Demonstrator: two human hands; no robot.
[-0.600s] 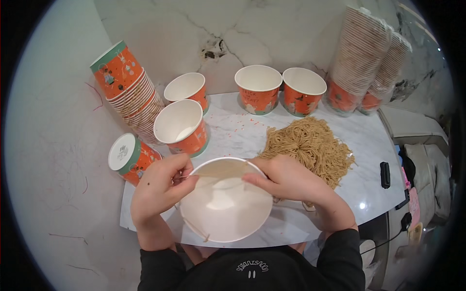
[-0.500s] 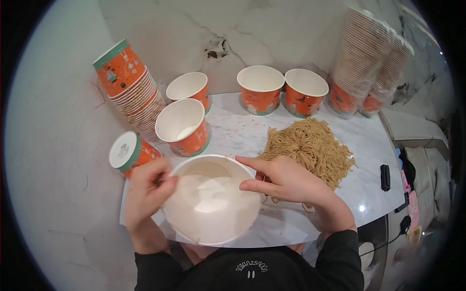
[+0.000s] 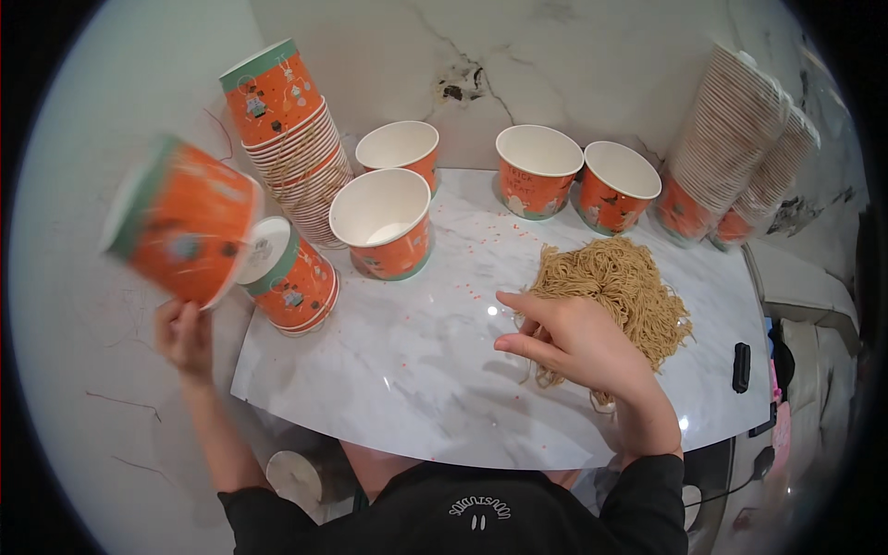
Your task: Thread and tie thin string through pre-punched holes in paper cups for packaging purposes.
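Off the table's left edge, my left hand (image 3: 185, 340) grips the rim of an orange paper tub (image 3: 190, 227) with a green base. The tub is tilted, its base up and to the left, and smeared by motion. Just right of it stands a short stack of upside-down tubs (image 3: 298, 289). My right hand (image 3: 587, 344) is empty over the table, thumb and forefinger apart, its other fingers partly curled. Beside and partly behind it lies a heap of tan strands (image 3: 638, 296), like noodles or yarn; I cannot tell which.
A tall stack of nested tubs (image 3: 294, 171) leans at the back left. Upright tubs stand along the back: one tub (image 3: 384, 248) nearer, others (image 3: 541, 185) by the marbled wall. Wrapped tub stacks (image 3: 721, 148) occupy the back right. A small black object (image 3: 742, 368) lies near the right edge.
My left hand has carried the tub from in front of me out to the left and turned it base-up. My right hand has let go of its rim. The view has shifted somewhat.
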